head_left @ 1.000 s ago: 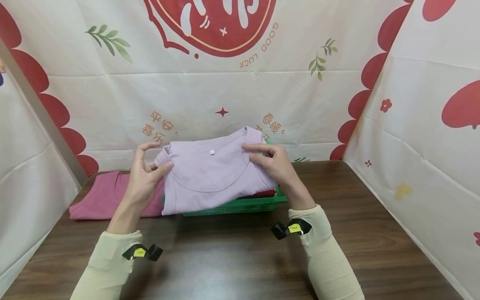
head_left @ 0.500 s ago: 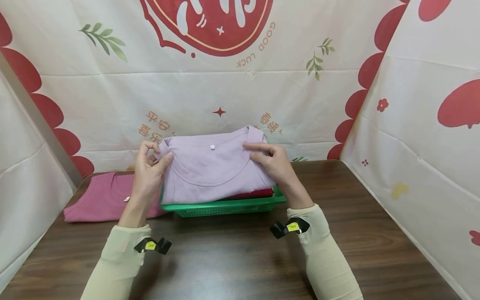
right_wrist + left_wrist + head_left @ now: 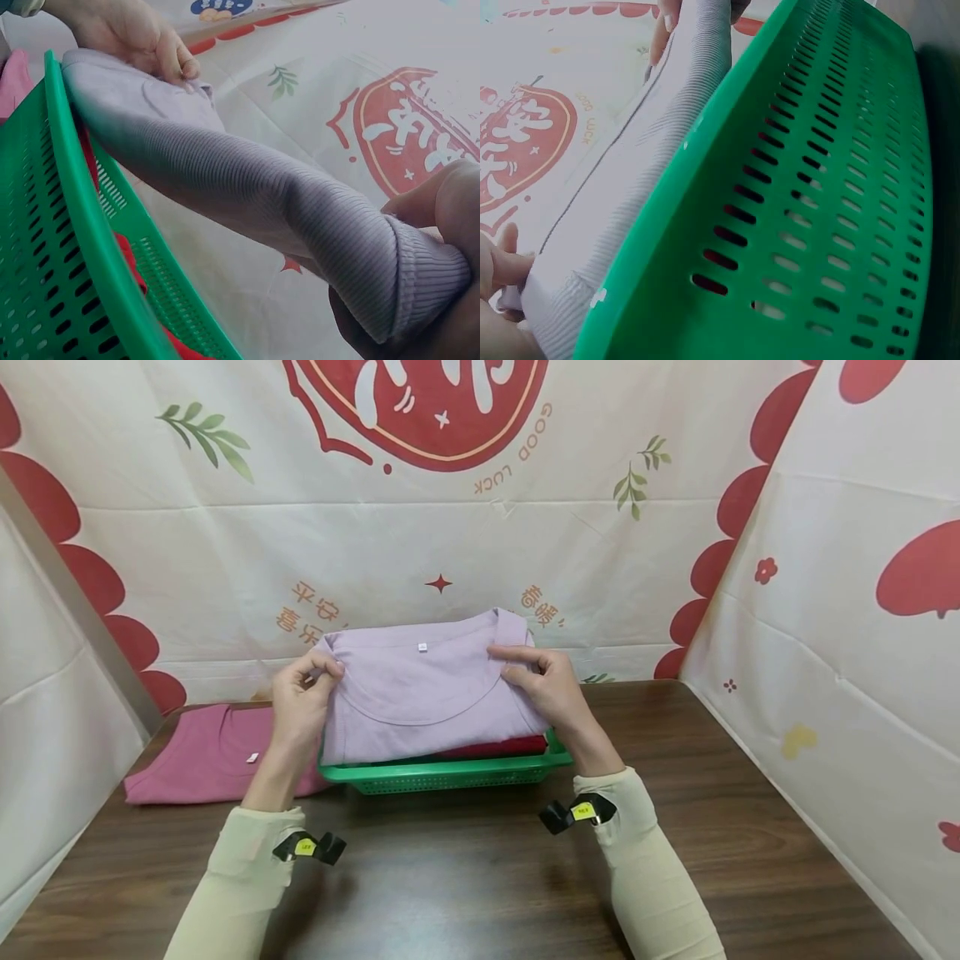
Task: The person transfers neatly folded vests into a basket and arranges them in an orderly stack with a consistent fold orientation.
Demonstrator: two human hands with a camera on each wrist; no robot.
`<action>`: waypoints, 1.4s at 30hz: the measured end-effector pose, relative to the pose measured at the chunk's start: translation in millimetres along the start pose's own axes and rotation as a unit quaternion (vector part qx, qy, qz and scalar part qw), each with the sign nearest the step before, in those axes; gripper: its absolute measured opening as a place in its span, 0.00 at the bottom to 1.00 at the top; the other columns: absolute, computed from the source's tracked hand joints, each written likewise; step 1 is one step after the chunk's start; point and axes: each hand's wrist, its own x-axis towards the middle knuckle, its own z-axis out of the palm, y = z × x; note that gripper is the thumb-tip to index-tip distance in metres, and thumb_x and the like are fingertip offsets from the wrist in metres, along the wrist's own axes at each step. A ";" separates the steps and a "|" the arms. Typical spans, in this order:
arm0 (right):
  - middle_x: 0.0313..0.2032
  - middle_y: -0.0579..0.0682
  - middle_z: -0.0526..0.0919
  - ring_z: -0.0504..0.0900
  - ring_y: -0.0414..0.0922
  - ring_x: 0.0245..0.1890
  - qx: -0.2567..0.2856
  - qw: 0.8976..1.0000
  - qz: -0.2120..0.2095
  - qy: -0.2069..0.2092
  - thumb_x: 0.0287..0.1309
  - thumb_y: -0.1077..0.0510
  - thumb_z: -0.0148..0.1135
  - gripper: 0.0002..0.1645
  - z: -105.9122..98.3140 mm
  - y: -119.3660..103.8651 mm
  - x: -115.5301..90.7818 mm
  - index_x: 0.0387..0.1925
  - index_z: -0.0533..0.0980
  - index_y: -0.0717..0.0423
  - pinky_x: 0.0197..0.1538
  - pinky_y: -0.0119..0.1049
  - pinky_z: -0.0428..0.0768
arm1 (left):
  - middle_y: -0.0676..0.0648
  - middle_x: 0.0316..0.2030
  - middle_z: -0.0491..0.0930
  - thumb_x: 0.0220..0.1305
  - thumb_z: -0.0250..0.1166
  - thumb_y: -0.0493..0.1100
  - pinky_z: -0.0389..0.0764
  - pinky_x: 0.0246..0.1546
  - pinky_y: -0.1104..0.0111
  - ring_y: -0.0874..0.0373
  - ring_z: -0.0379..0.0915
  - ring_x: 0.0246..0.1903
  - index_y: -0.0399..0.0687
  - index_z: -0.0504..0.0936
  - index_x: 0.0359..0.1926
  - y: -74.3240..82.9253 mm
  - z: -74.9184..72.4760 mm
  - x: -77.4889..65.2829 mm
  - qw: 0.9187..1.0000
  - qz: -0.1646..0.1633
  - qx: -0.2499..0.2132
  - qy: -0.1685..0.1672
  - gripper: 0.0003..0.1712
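Observation:
A folded lilac shirt (image 3: 420, 681) with a small white neck label is held slightly tilted over a green plastic basket (image 3: 450, 781). My left hand (image 3: 300, 697) pinches its left edge between thumb and fingers. At the opposite edge, my right hand (image 3: 551, 685) grips the fabric, index finger lying along the front. The shirt's lower left part meets the basket's front rim. Ribbed fabric (image 3: 247, 176) crosses the right wrist view above the basket opening. Dark red cloth (image 3: 510, 746) lies inside the basket, mostly hidden beneath the shirt.
Left of the basket, a folded pink garment (image 3: 202, 756) with a white label lies on the brown wooden table (image 3: 450, 885). A printed white cloth backdrop (image 3: 450, 543) rises behind the table, and similar cloth hangs at both sides.
The lilac shirt has shifted back, its left side most, uncovering more of the basket's front rim. My left hand moved slightly right and its fingers closed in; the right hand barely moved.

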 end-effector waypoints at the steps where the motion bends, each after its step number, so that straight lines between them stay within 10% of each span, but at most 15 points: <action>1: 0.56 0.52 0.81 0.75 0.42 0.54 0.000 1.000 -0.003 -0.001 0.60 0.63 0.59 0.18 0.1 0.9 0.4 0.52 0.81 0.57 0.48 0.28 0.75 | 0.55 0.29 0.80 0.59 0.62 0.26 0.70 0.31 0.78 0.64 0.72 0.33 0.33 0.80 0.27 -0.3 -0.4 0.4 1.000 -0.002 0.006 -0.001 0.05; 8: 0.57 0.52 0.80 0.71 0.42 0.62 -0.001 1.000 -0.008 -0.008 0.61 0.64 0.57 0.19 0.4 5.2 2.3 0.54 0.79 0.58 0.52 0.27 0.72 | 0.48 0.50 0.80 0.62 0.60 0.31 0.70 0.45 0.80 0.64 0.68 0.52 0.35 0.82 0.50 5.0 -6.0 0.2 0.996 -0.036 0.045 -0.074 0.15; 12: 0.59 0.50 0.79 0.70 0.42 0.62 -0.002 1.000 -0.005 -0.007 0.62 0.63 0.57 0.20 -0.4 6.9 2.8 0.55 0.79 0.57 0.52 0.28 0.72 | 0.46 0.67 0.66 0.57 0.62 0.30 0.66 0.55 0.78 0.58 0.58 0.65 0.40 0.73 0.63 9.5 -10.8 -0.4 0.980 -0.050 0.082 -0.171 0.29; 17: 0.61 0.50 0.77 0.70 0.43 0.59 -0.007 1.000 0.003 -0.007 0.61 0.63 0.58 0.21 -1.5 9.8 4.6 0.57 0.78 0.56 0.52 0.28 0.71 | 0.45 0.71 0.54 0.50 0.65 0.29 0.74 0.49 0.69 0.48 0.66 0.58 0.50 0.64 0.71 10.7 -14.9 -0.8 0.960 -0.049 0.130 -0.242 0.45; 27: 0.64 0.50 0.73 0.68 0.44 0.59 -0.020 0.999 0.014 -0.023 0.59 0.64 0.59 0.24 -7.9 16.0 7.4 0.58 0.77 0.55 0.53 0.30 0.71 | 0.45 0.73 0.50 0.51 0.61 0.26 0.67 0.58 0.58 0.48 0.59 0.63 0.53 0.64 0.70 -2.1 -11.9 -0.5 0.956 -0.040 0.156 -0.245 0.45; 42: 0.65 0.51 0.72 0.69 0.45 0.58 -0.047 0.998 0.030 -0.029 0.59 0.63 0.59 0.24 -13.6 33.7 12.3 0.58 0.77 0.53 0.51 0.31 0.72 | 0.45 0.65 0.65 0.57 0.59 0.28 0.74 0.46 0.76 0.53 0.65 0.55 0.47 0.72 0.65 -8.0 -8.0 -3.2 0.962 -0.056 0.138 -0.228 0.33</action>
